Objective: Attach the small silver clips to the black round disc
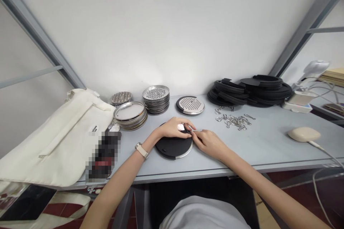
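Note:
A black round disc (173, 146) with a bright metal rim showing along its right front lies on the grey table before me. My left hand (174, 127) reaches over its far side, fingers and thumb curled together at the right edge, gripping the disc. At that same edge my right hand (210, 144) pinches something small between thumb and forefinger; what it is stays mostly hidden. The two hands' fingertips nearly touch. A small white patch (181, 127) shows beside my left fingers. Loose wire clips (235, 121) lie scattered to the right.
Behind the disc stand a perforated plate with a black part-rim (191, 105), stacked grater plates (156, 94) and stacked metal discs (130, 111). Black rings (264, 89) are piled at the back right. A cream bag (61, 139) covers the left; a corded beige device (303, 134) sits right.

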A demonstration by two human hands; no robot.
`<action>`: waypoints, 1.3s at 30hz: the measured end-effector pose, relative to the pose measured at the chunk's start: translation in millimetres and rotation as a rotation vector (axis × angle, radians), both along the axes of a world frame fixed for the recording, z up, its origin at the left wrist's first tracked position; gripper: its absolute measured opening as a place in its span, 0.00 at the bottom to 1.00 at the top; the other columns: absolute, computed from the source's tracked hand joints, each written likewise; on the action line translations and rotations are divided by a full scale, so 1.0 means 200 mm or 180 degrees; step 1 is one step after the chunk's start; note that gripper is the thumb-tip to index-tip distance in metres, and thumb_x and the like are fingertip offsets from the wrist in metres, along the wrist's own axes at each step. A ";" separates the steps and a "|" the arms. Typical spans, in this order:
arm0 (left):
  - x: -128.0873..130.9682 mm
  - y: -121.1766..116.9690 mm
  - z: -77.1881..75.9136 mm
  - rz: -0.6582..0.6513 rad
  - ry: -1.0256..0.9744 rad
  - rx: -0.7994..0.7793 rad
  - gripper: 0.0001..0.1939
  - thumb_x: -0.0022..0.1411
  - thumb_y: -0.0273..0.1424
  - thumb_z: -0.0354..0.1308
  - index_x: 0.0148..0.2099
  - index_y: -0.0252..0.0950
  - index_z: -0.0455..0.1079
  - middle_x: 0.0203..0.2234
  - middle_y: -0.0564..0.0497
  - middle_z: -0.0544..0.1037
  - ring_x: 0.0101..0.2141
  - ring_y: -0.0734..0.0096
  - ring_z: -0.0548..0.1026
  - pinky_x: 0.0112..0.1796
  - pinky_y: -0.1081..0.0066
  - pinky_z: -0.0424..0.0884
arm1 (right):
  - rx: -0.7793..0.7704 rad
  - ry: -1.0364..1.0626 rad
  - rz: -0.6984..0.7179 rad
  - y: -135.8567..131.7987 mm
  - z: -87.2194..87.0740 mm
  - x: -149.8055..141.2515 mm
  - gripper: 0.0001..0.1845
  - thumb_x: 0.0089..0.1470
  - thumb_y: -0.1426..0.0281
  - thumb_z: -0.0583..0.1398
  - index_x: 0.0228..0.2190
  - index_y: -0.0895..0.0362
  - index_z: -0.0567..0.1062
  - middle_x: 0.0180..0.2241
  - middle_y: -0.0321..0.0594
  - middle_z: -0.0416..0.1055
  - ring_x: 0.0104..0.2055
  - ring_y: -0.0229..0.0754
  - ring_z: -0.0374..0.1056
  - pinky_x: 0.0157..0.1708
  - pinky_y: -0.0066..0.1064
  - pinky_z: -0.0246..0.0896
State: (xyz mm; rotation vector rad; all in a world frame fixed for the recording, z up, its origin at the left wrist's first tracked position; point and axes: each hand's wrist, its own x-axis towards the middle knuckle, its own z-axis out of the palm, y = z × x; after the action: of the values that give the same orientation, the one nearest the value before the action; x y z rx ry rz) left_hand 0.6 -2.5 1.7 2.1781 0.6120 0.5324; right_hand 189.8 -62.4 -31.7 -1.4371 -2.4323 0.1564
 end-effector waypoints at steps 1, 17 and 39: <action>0.00 0.00 0.00 -0.0006 -0.0010 -0.0020 0.17 0.52 0.30 0.61 0.45 0.33 0.71 0.35 0.47 0.76 0.38 0.71 0.73 0.41 0.75 0.67 | 0.0002 0.0001 0.0014 0.00 0.00 0.00 0.25 0.63 0.65 0.41 0.26 0.57 0.71 0.24 0.41 0.72 0.24 0.37 0.65 0.27 0.28 0.45; 0.00 -0.01 0.02 -0.0068 -0.0070 -0.0154 0.18 0.51 0.33 0.63 0.45 0.32 0.72 0.37 0.46 0.77 0.40 0.69 0.73 0.42 0.73 0.66 | -0.0037 0.0121 0.0223 -0.02 0.02 0.01 0.22 0.62 0.66 0.43 0.23 0.56 0.69 0.22 0.38 0.70 0.24 0.37 0.62 0.27 0.27 0.47; 0.00 -0.01 0.04 -0.0212 -0.0047 -0.0365 0.16 0.51 0.30 0.63 0.44 0.31 0.72 0.38 0.46 0.77 0.41 0.68 0.73 0.45 0.70 0.67 | -0.0035 0.0192 0.0424 -0.03 0.03 0.02 0.22 0.62 0.67 0.44 0.22 0.56 0.70 0.21 0.39 0.69 0.23 0.36 0.61 0.27 0.27 0.46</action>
State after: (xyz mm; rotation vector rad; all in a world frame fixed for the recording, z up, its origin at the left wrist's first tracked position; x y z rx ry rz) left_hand 0.8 -5.1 8.9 2.0772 0.5467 0.4662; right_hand 194.7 -67.5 -25.4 -1.2559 -2.4813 0.2396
